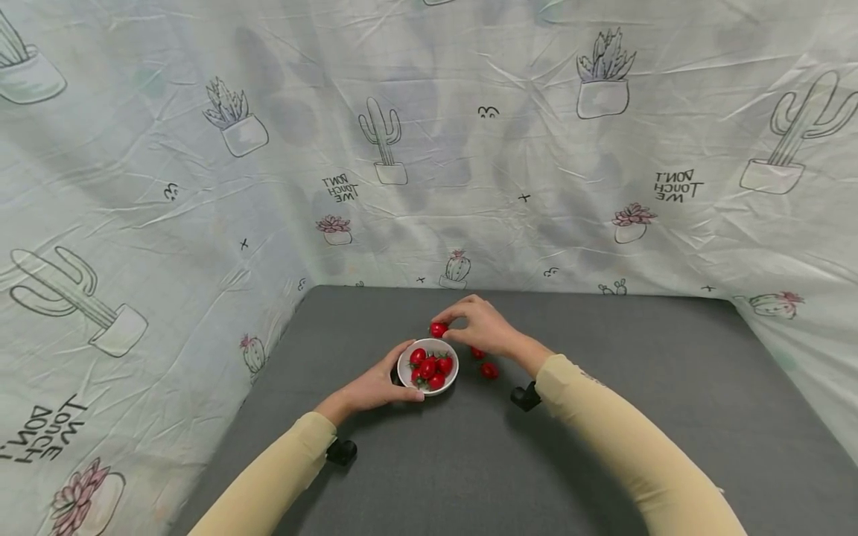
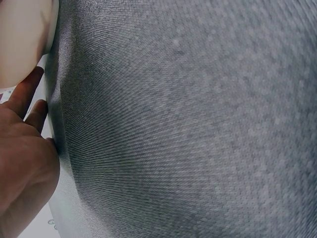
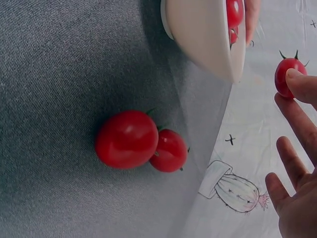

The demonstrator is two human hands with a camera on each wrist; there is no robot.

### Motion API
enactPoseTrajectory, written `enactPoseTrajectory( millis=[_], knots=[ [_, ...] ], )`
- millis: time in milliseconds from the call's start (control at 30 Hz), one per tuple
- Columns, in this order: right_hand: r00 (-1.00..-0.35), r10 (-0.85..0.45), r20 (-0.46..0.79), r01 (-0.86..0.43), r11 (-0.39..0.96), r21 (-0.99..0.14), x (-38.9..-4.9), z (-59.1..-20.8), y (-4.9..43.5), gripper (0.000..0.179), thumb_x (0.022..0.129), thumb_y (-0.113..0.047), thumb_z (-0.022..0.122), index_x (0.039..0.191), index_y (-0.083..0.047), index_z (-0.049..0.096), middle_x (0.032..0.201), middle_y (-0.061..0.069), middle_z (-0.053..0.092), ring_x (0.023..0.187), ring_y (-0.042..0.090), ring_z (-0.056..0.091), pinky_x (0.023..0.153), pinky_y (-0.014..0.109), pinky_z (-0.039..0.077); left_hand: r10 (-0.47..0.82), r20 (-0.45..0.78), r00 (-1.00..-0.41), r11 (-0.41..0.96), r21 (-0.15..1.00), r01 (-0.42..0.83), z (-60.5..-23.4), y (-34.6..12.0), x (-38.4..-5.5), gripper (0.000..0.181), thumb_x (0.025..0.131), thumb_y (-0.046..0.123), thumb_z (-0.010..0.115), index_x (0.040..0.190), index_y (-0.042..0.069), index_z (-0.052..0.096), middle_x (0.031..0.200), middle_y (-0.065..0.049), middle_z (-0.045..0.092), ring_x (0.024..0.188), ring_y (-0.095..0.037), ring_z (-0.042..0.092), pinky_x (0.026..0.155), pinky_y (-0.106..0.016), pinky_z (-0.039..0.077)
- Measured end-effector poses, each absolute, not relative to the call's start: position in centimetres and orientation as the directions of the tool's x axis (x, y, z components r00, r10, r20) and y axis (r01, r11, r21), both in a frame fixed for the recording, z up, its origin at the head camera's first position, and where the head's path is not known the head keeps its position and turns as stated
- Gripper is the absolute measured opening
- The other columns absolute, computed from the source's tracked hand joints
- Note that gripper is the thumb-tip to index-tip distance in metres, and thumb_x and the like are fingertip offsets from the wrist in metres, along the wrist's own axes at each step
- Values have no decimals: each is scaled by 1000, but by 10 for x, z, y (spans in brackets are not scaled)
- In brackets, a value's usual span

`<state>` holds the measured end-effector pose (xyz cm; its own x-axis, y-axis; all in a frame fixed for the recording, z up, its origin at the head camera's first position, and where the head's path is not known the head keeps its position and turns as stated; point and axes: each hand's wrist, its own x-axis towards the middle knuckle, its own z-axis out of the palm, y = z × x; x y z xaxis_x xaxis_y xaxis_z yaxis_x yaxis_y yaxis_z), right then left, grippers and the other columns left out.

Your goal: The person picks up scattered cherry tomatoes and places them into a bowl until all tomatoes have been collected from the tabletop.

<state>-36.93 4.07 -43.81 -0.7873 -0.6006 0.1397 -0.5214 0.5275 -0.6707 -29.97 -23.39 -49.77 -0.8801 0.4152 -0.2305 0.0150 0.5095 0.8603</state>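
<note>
A white bowl (image 1: 453, 378) holding several cherry tomatoes (image 1: 427, 368) stands on the grey table. My left hand (image 1: 372, 387) grips its left side, thumb along the near rim and fingers around the far side. In the left wrist view, fingers of that hand (image 2: 25, 163) reach up against the bowl (image 2: 22, 39). Just beyond the far rim, my right hand (image 1: 485, 327) pinches a cherry tomato (image 3: 285, 79) between thumb and finger, its green stem end uppermost in the right wrist view. The other fingers of this hand are spread apart.
Two loose cherry tomatoes lie on the table right of the bowl, a nearer one (image 3: 127, 140) and one (image 3: 169, 151) behind it, partly under the right hand in the head view. A printed cloth (image 1: 523, 149) hangs along the back and sides of the table (image 1: 469, 469).
</note>
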Motion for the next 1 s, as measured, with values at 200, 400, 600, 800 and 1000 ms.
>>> enactPoseTrajectory(
  millis=[200, 400, 600, 800, 1000],
  knots=[
    [-773, -620, 134, -537, 528, -658, -368, -441, 37, 27, 96, -23, 75, 123, -25, 76, 120, -11, 71, 127, 23, 46, 104, 51, 39, 428, -223, -876, 491, 871, 18, -498, -234, -300, 105, 81, 41, 88, 162, 30, 22, 162, 1, 29, 146, -23, 31, 116, -57, 26],
    [-763, -635, 123, -545, 529, -650, -366, -443, 34, 27, 95, -24, 77, 122, -25, 77, 120, -11, 71, 125, 23, 47, 105, 54, 37, 431, -230, -873, 489, 872, 12, -497, -234, -300, 104, 82, 41, 87, 163, 30, 21, 163, 1, 27, 147, -23, 30, 116, -58, 26],
    [-752, -650, 110, -562, 545, -622, -365, -446, 32, 28, 94, -25, 78, 122, -26, 76, 119, -10, 71, 126, 23, 47, 108, 56, 33, 423, -233, -876, 499, 867, 11, -496, -233, -299, 105, 82, 42, 88, 163, 29, 22, 163, -1, 28, 147, -24, 31, 115, -59, 26],
    [-744, -659, 110, -580, 555, -596, -366, -448, 30, 28, 93, -25, 79, 121, -27, 77, 112, -12, 71, 125, 23, 48, 109, 56, 32, 419, -232, -878, 503, 864, 12, -497, -233, -300, 106, 81, 43, 88, 163, 29, 22, 162, -1, 29, 146, -24, 32, 115, -58, 27],
    [-748, -656, 96, -577, 573, -582, -367, -449, 30, 29, 93, -27, 79, 122, -28, 77, 113, -13, 71, 124, 22, 48, 109, 55, 33, 421, -230, -877, 503, 864, 14, -497, -232, -300, 106, 81, 42, 88, 163, 28, 22, 162, 0, 30, 145, -23, 33, 116, -56, 28]
  ],
)
